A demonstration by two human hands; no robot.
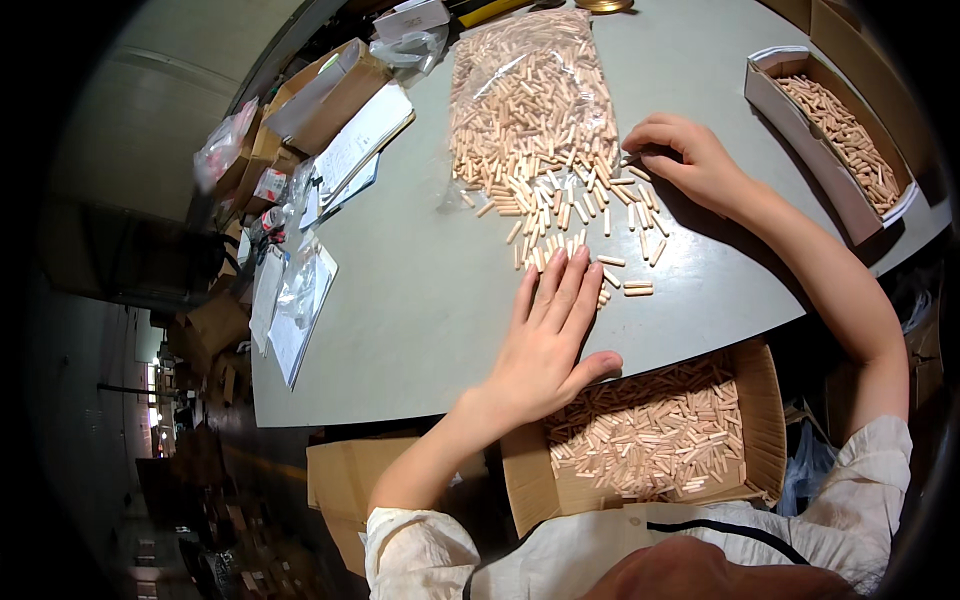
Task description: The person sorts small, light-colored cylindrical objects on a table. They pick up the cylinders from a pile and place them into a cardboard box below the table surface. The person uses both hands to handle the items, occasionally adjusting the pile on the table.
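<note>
Small pale wooden dowels [555, 205] spill across the grey table from the mouth of a clear plastic bag [530, 80] packed with more of them. My left hand [550, 325] lies flat near the table's front edge, fingers stretched out and spread, fingertips touching several loose dowels. At the bag's right side, my right hand [685, 160] is curled, thumb and fingers drawn together. Whatever is between those fingertips is too small to make out. Just below the table edge, an open cardboard box [765, 420] in front of me holds a heap of dowels, partly shaded.
A long narrow box [770, 95] of dowels stands at the right. Papers and notebooks [365, 130] lie along the left edge beside a cardboard carton [330, 90]. A folded cardboard flap [345, 480] sits below the table at left. More cartons fill the floor on the left.
</note>
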